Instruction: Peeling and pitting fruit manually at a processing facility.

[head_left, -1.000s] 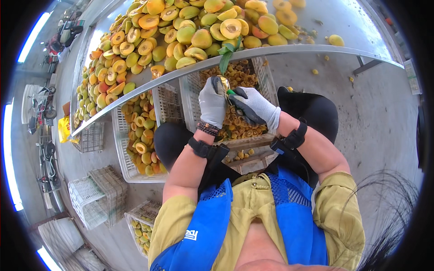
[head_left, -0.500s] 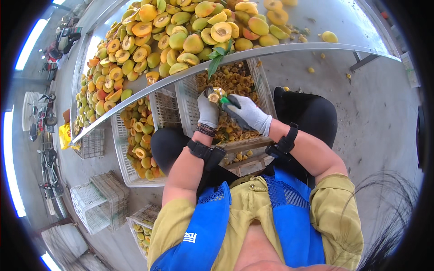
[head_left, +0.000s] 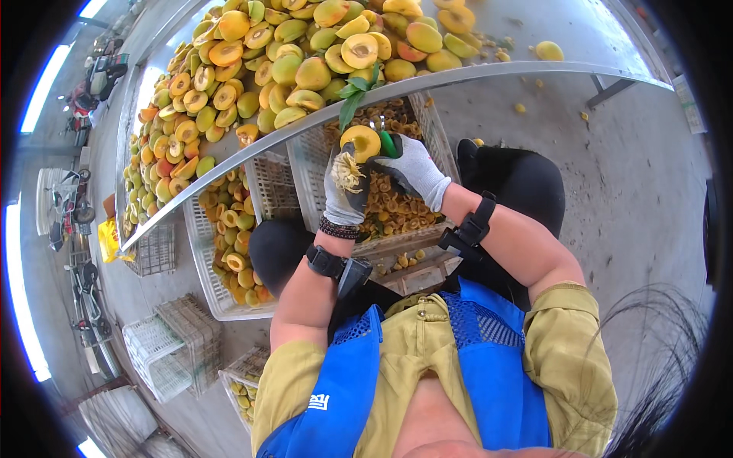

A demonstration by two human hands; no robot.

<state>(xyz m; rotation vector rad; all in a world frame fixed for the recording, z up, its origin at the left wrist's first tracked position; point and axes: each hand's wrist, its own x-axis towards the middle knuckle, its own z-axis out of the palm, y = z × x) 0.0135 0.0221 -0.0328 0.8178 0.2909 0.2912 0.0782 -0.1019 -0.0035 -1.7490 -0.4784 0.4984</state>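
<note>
My gloved left hand point(head_left: 340, 192) holds a cut yellow fruit half point(head_left: 360, 141) upright, its hollow showing; pale, pulpy residue point(head_left: 347, 174) covers the glove's fingers. My gloved right hand point(head_left: 408, 168) grips a green-handled metal tool point(head_left: 388, 143), its silver tip just right of the fruit, and its thumb sits by the fruit's edge. Both hands are over a white crate point(head_left: 309, 173) full of small brown-orange fruit pieces point(head_left: 393, 206), just below the steel table's front rail point(head_left: 418, 80). A green leaf sprig point(head_left: 351, 99) hangs over that rail.
Many apricot-like halves point(head_left: 286, 69) cover the steel table. A crate of fruit point(head_left: 205, 282) stands left of my knee. Stacked crates point(head_left: 179, 343), another fruit crate point(head_left: 243, 389), a yellow bag point(head_left: 108, 233) and parked scooters point(head_left: 80, 198) are farther left.
Both hands have moved slightly left. The left hand has turned, bringing the fruit half and the residue-covered fingers into view; the tool's tip now points up beside the fruit.
</note>
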